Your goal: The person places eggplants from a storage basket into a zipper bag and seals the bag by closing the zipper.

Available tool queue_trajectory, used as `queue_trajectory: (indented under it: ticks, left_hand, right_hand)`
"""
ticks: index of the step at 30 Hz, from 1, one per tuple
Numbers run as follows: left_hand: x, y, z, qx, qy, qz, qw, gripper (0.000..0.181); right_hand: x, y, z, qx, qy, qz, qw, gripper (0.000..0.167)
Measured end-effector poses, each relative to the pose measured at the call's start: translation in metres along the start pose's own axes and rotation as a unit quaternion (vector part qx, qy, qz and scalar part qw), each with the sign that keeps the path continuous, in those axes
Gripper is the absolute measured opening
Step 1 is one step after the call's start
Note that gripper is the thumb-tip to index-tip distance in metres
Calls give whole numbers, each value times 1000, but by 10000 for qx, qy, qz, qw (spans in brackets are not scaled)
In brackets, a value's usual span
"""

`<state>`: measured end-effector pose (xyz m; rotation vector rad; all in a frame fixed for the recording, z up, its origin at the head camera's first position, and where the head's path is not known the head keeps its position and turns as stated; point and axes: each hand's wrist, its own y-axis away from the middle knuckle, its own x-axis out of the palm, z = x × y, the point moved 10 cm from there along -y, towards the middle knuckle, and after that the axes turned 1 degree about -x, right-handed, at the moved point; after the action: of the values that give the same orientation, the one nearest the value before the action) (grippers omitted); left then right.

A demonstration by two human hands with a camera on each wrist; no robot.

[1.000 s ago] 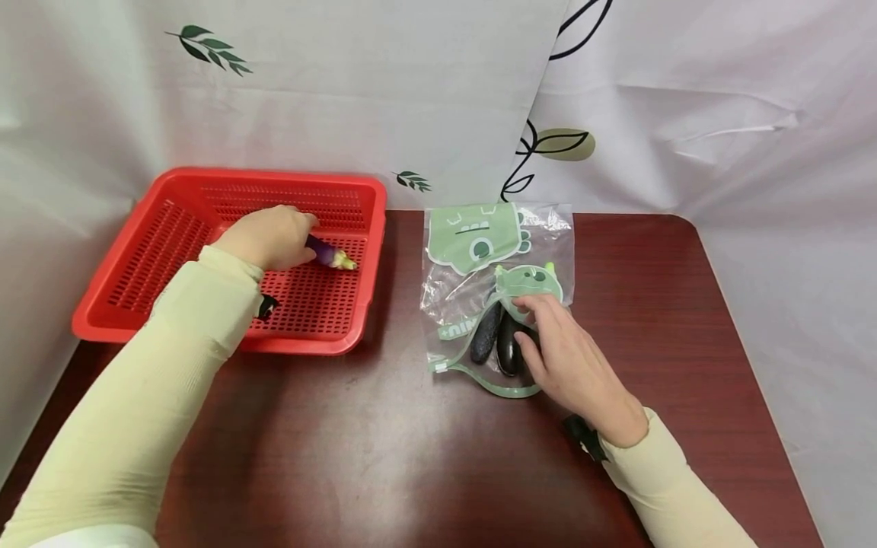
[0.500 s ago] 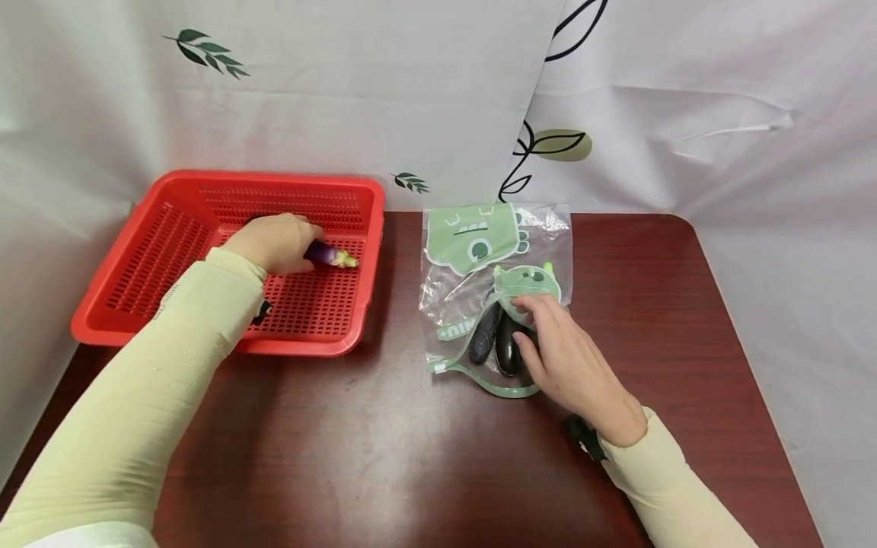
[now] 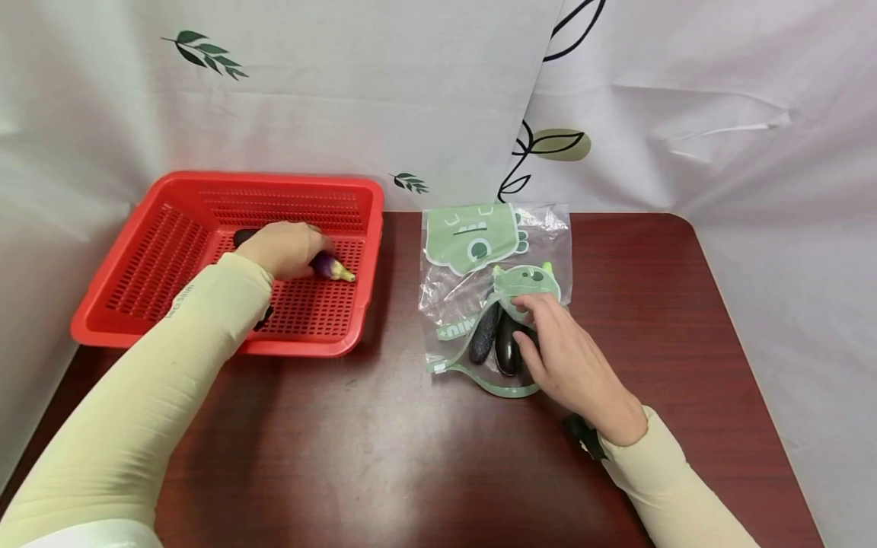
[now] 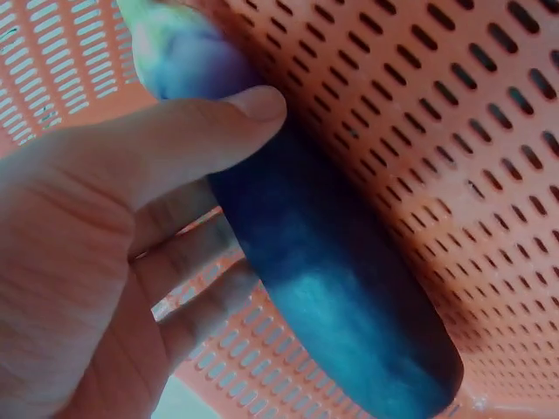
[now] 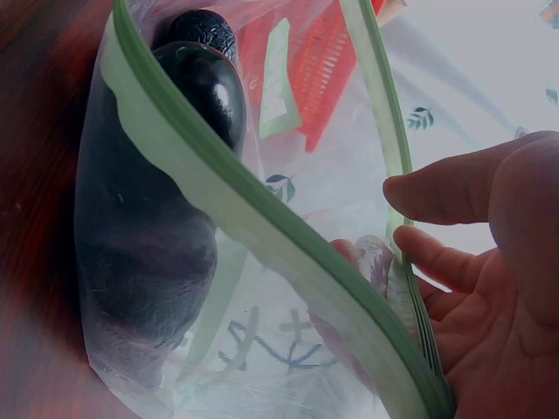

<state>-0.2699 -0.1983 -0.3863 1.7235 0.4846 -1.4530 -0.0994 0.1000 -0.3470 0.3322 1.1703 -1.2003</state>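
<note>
In the head view my left hand is inside the red basket and grips a purple eggplant. The left wrist view has the thumb lying across the eggplant near its pale stem end, with fingers behind it. My right hand holds the green-edged rim of a clear zip bag at its mouth. The right wrist view shows thumb and fingers about that rim, the mouth gaping. Within the bag lie a glossy black, eggplant-like vegetable and a dark, bumpy elongated one.
The red perforated basket stands at the back left of a dark brown table. White cloth with printed leaves hangs behind and at both sides. The zip bag's slider is at its near left corner.
My left hand has shifted slightly right and nearer in the basket. The eggplant's stem end has come lower, and its dark far end now shows past the hand. My right hand stays put.
</note>
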Motion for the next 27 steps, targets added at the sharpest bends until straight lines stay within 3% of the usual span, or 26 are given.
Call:
queue_trajectory:
  ticks: [13,27]
  left_hand:
    - [-3,5,2,40,102,-127,9999,20]
    - [-14,11,7,268,274,-221,9990,33]
  right_hand:
    - [0,0,1,-31,10,-24,10000,44]
    - [0,-1,-1,74,-36,27,10000,42]
